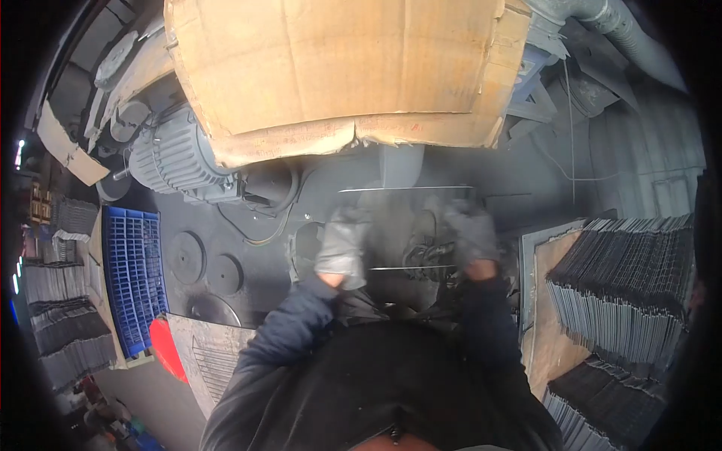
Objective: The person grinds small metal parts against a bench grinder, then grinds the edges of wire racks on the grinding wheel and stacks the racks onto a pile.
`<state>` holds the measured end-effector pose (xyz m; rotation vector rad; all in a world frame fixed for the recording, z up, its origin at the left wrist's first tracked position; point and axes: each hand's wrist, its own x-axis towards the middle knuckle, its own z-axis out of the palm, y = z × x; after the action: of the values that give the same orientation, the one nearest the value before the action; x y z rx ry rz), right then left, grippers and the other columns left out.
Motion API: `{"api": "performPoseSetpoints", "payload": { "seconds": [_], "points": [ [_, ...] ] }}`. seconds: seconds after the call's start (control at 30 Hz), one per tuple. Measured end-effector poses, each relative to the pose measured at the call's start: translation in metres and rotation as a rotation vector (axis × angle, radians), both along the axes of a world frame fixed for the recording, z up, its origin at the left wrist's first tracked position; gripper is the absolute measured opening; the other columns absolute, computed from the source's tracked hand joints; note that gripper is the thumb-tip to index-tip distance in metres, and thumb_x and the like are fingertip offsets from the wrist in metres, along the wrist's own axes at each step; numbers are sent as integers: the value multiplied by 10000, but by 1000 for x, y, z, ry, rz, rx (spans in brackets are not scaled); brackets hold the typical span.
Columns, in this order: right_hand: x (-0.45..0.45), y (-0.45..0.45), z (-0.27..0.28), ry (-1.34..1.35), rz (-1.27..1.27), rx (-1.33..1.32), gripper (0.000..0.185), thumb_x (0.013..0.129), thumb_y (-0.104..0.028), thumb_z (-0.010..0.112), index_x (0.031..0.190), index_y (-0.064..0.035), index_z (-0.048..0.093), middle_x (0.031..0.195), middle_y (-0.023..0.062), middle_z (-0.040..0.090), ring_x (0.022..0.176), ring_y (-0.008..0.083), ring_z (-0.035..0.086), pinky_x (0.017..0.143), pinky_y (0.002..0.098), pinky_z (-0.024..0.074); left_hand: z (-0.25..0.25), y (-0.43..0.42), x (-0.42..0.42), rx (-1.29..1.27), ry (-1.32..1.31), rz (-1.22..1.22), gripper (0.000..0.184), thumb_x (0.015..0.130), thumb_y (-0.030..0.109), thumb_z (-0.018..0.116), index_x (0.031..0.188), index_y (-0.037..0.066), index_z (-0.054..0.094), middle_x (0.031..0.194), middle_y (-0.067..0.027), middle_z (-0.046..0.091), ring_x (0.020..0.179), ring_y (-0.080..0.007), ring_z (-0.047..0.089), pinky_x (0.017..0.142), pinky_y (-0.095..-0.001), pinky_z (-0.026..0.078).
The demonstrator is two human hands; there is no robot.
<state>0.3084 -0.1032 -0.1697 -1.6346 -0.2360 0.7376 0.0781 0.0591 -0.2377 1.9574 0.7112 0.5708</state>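
A thin grey rectangular plate is between my two gloved hands, blurred by motion, with bright far and near edges. My left hand, in a grey glove, grips its left side. On its right side is my right hand, also gloved and closed on it. The fingers of both hands are smeared, so their exact grip is hard to make out. Dark, crumpled material shows behind and below the plate, near my lap.
A large cardboard sheet covers the machine ahead. To its left is a ribbed electric motor. Stacks of thin plates stand at the right, near a wooden board. A blue plastic crate is at the left, with round discs beside it.
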Motion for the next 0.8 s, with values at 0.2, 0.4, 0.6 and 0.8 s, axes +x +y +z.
{"api": "performPoseSetpoints", "payload": {
  "seconds": [0.2, 0.4, 0.6, 0.8],
  "points": [
    [-47, 45, -2, -137, 186, -154, 191, 878, -201, 789, 984, -42, 766, 834, 31, 726, 673, 145, 650, 600, 318, 512, 31, 29, -63, -5, 363, 84, 134, 1017, 108, 605, 1045, 27, 708, 952, -59, 719, 767, -174, 664, 702, -337, 526],
    [29, -19, 8, 11, 34, -202, 189, 883, -212, 783, 945, -36, 755, 785, 22, 704, 690, 117, 649, 604, 306, 515, -50, -17, 37, -309, 8, 148, 135, 930, 82, 734, 1045, 56, 668, 1030, -58, 721, 928, -162, 660, 820, -305, 535],
    [-9, 42, -7, 19, 273, -205, 287, 881, -252, 803, 1033, -15, 749, 866, 33, 722, 760, 126, 648, 659, 312, 509, 3, 11, -46, -163, 128, 126, 208, 981, 201, 684, 1021, 14, 765, 921, -70, 768, 821, -155, 704, 719, -303, 529],
    [-32, 65, 73, 90, 474, -284, 273, 963, -206, 692, 1144, -3, 713, 1061, 75, 727, 878, 157, 679, 777, 314, 549, 40, 34, -93, -276, 103, -65, 250, 1008, 234, 661, 1066, 2, 734, 866, -109, 752, 769, -223, 736, 712, -319, 566]
  ]
}}
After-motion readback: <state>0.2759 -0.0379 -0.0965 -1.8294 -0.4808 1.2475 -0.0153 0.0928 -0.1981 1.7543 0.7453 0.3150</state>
